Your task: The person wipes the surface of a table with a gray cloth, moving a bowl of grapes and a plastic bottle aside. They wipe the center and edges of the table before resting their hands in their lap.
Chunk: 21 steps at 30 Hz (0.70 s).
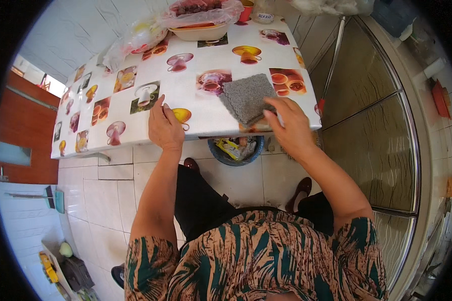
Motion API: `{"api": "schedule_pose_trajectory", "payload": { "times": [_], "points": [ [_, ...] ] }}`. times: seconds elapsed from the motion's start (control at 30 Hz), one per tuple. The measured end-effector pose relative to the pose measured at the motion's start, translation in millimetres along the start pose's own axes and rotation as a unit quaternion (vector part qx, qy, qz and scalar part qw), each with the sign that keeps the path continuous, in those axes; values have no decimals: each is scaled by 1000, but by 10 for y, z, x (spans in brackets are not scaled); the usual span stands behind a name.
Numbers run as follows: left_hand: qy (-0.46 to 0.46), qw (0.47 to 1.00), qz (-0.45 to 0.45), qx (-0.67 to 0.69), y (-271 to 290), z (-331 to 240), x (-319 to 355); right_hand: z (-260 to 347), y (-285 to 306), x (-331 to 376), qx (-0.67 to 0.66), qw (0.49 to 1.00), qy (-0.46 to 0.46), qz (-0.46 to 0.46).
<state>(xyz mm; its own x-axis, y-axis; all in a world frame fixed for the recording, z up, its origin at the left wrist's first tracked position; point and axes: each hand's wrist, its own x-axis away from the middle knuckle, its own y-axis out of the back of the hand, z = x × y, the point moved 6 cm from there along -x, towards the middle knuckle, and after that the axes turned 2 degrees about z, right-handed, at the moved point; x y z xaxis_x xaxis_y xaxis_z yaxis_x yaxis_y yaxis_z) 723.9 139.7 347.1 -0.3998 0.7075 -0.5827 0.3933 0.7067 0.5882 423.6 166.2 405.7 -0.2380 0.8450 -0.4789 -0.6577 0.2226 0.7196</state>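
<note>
the right hand (290, 126) pinches the near edge of a grey cleaning cloth (245, 97), thumb and fingers closed over its lower corner, while the rest of the cloth lies flat on the table's oilcloth (196, 105), close to the near right corner. the left hand (164, 126) rests palm down on the near edge of the table, fingers together and holding nothing.

the cloth looks thick and napped, like a microfibre pad: soft, light, limp enough to fold or bunch, and nothing about it seems fragile. it would likely drag a little on the glossy cover rather than slide freely (whether it is damp cannot be told). the edge or a corner is the natural place to grip it; a flat palm on top would serve for pushing it about.

at the far end of the table a pale shallow bowl (201, 32) sits wrapped in a clear plastic bag, with dark reddish food in it, too blurred to name. beside it lies another plastic bag (138, 37) with something yellow and red inside. a small red cup (246, 10) stands at the far edge, contents hidden. under the table, on the tiled floor, a dark blue bin (236, 150) holds crumpled wrappers and scraps.
</note>
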Motion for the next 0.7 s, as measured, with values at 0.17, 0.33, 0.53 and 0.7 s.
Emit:
{"api": "schedule_pose_trajectory", "payload": {
  "times": [0.17, 0.33, 0.53, 0.7],
  "points": [
    [-10, 1000, -18, 21, 55, -33, -31, 247, -520, -465, 85, 996, 17, 9],
    [0, 999, 3, 37, 72, 35, -22, 252, -468, -321, 61, 993, -25, 103],
    [-21, 1000, 6, 21, 60, 21, -41, 99, -399, -81, 10, 996, 26, 81],
    [-29, 999, 21, 0, 27, 38, -46, 38, -478, -174, 56, 995, -1, 82]
  ]
}}
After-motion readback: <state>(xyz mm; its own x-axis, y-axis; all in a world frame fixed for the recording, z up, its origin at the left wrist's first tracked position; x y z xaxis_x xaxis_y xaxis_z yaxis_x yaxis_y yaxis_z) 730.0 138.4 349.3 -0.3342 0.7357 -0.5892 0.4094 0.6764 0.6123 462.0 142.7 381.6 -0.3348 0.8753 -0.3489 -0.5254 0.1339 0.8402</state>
